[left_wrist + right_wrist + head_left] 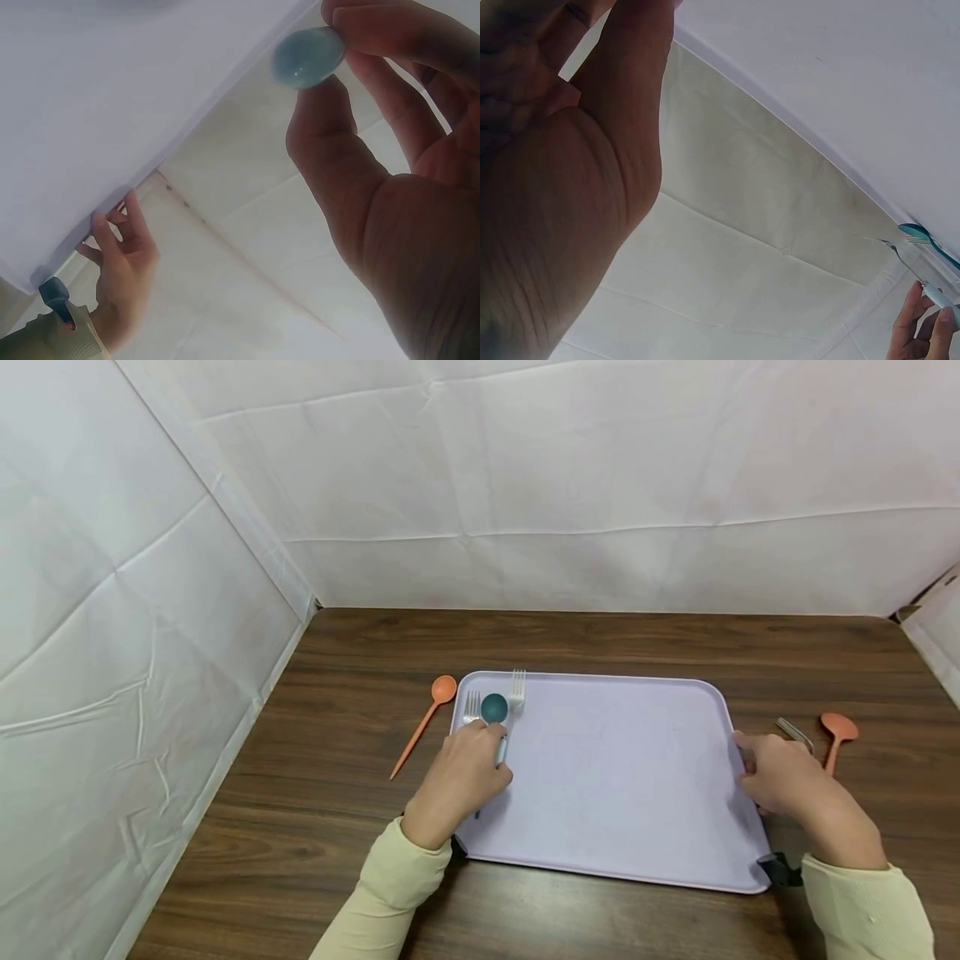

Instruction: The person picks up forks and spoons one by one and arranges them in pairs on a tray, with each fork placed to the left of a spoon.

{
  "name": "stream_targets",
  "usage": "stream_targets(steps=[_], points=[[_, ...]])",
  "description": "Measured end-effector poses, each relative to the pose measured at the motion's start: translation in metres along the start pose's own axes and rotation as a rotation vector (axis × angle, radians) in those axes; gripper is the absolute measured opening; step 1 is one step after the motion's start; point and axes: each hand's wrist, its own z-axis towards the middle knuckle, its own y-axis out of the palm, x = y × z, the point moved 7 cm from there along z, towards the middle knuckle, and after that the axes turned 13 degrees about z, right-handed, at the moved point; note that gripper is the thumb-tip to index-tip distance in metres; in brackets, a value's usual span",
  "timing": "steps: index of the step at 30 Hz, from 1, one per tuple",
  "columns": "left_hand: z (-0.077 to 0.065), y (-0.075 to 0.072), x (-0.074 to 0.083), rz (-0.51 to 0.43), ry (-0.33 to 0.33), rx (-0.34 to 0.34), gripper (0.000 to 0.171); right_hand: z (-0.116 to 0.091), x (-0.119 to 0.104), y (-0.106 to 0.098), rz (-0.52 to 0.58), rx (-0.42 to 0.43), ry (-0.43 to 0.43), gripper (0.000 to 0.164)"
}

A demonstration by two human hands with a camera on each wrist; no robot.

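Observation:
My left hand (467, 772) is over the left part of a pale lilac tray (615, 777). Between thumb and fingers it pinches the light blue handle of a fork (518, 685), whose metal tines point away from me; the right wrist view also shows this handle (938, 295). Beside that hand, a teal spoon (493, 708) and a second fork (471, 705) lie at the tray's left side, their handles partly hidden under the hand. At the tray's right edge, my right hand (783, 777) grips the rim with thumb and fingers.
An orange spoon (442, 689) lies on the brown wooden table (300, 777) left of the tray. To the right, near my right hand, are another orange spoon (838, 727) and a bent metal piece (795, 733). White sheeting (570, 468) closes off the back and left side.

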Motion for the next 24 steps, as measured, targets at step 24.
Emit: stream_targets(steps=[24], points=[[0.003,0.004,0.028,-0.003,0.062,-0.014,0.021,0.000,0.000,0.001,0.008,0.003,0.004,0.061]])
